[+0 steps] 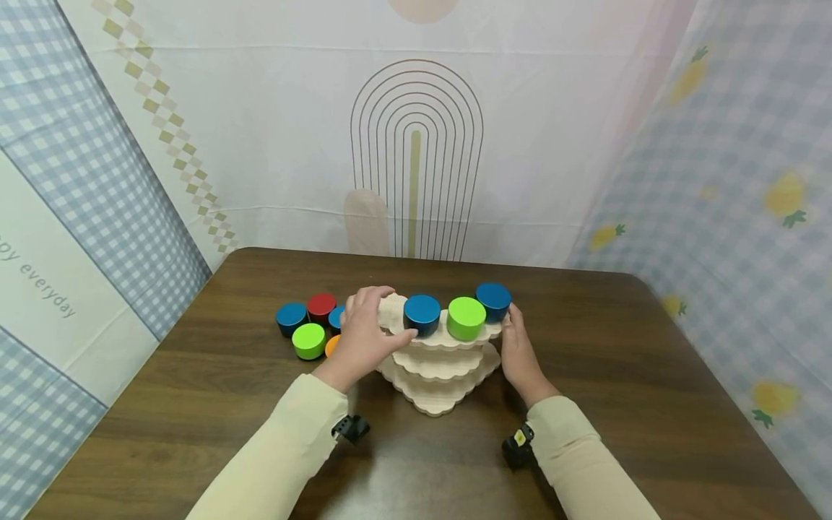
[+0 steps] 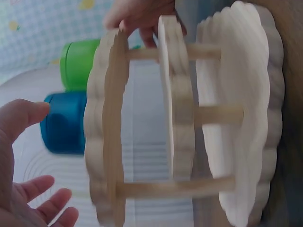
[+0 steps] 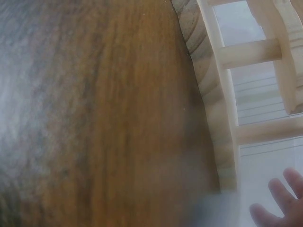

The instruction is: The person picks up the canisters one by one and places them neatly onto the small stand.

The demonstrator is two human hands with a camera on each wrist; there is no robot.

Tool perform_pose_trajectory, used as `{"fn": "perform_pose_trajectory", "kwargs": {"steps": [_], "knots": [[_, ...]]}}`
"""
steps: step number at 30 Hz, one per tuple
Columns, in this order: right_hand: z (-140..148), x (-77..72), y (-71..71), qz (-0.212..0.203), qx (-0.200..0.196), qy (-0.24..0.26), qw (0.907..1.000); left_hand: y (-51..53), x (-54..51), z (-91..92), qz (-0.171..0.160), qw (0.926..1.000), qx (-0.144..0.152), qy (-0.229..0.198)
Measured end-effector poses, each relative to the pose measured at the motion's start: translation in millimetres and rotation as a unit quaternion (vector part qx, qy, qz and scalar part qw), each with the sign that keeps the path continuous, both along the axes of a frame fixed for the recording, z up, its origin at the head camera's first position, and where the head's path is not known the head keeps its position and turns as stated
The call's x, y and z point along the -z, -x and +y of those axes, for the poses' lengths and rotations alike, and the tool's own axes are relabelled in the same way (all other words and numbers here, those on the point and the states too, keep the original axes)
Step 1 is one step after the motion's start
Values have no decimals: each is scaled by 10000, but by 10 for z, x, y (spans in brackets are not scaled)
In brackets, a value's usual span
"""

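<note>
- Pale sleeves [image 1: 273, 455] cover both your forearms, which reach toward the wooden stand [image 1: 438, 370] from its near side.
- Behind the stand, you face a printed cloth [image 1: 279, 123] with thin nested arches.
- Under the stand, and reaching out past it on all sides, is your dark wood-grain bench [image 1: 624, 361].
- Before you, the stand itself rests upright on the bench, its three scalloped tiers joined by round posts [image 2: 175, 187].
- Your left hand [image 1: 367, 336] is at the stand's left end, thumb and fingers spread apart; the thumb tip is at the left blue block, but you cannot tell whether it touches.
- Your right hand [image 1: 521, 357] is at the stand's right end, fingertips by the top tier [image 1: 439, 337]; whether they clasp the wood or only rest there, you cannot tell.
- Along the stand's top tier you have three round blocks: the left blue block [image 1: 422, 315], the lime block [image 1: 466, 318] and, at the right end, the right blue block [image 1: 493, 302].
- Left of the stand, past your left hand, five more cluster: the outer blue block [image 1: 291, 319], red block [image 1: 321, 308], green block [image 1: 308, 341], and, partly hidden by your hand, the inner blue block [image 1: 335, 318] and orange block [image 1: 331, 346].
</note>
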State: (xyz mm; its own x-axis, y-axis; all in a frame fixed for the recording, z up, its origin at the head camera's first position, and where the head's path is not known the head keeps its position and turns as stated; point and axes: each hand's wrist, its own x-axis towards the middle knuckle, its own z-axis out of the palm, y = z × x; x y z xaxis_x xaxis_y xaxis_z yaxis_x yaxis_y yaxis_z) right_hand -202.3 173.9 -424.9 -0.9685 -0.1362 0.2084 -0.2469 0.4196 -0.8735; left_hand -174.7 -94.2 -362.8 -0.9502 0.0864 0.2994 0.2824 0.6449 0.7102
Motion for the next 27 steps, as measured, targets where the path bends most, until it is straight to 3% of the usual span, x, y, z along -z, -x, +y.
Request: {"fn": "perform_pose_trajectory", "kwargs": {"steps": [5, 11, 17, 23, 27], "knots": [[27, 114, 76, 158, 47, -39, 9999, -6, 18, -242, 323, 9989, -72, -322], [32, 126, 76, 182, 69, -17, 9998, -18, 78, -532, -55, 9977, -329, -584], [38, 115, 70, 161, 33, -19, 9999, -15, 206, -829, -234, 9964, -625, -515], [-22, -91, -46, -26, -18, -56, 10000, -10, 303, -1090, -636, 9923, -998, -363], [-72, -218, -138, -121, -25, -42, 9999, 2, 350, -1202, -985, 9892, -1064, -224]]}}
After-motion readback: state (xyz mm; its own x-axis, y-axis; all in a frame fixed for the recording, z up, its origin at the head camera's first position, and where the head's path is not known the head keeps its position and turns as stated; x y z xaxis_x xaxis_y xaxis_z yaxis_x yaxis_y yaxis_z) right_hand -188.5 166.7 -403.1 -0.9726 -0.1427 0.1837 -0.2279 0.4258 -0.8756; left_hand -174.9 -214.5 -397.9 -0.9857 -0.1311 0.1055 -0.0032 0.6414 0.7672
